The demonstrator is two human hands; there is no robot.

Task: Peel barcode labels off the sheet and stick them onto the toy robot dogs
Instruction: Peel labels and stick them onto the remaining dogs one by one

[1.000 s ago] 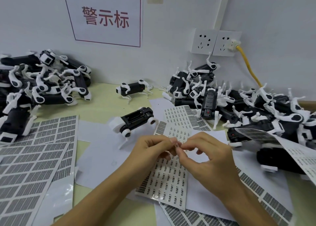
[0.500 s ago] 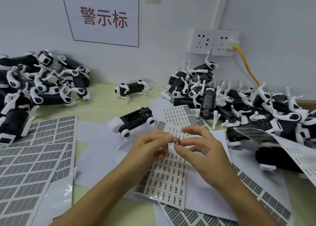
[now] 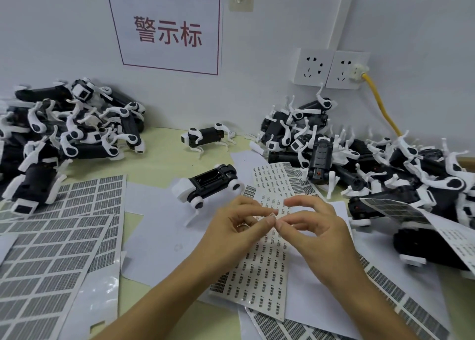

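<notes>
Presently the left hand [image 3: 239, 226] and right hand [image 3: 312, 226] are pinching one small barcode label [image 3: 273, 215] between their fingertips above the label sheet [image 3: 259, 270], while the nearest toy robot dog [image 3: 209, 184] is lying just beyond, up-left, nearer the left hand, its long axis slanting left to right
</notes>
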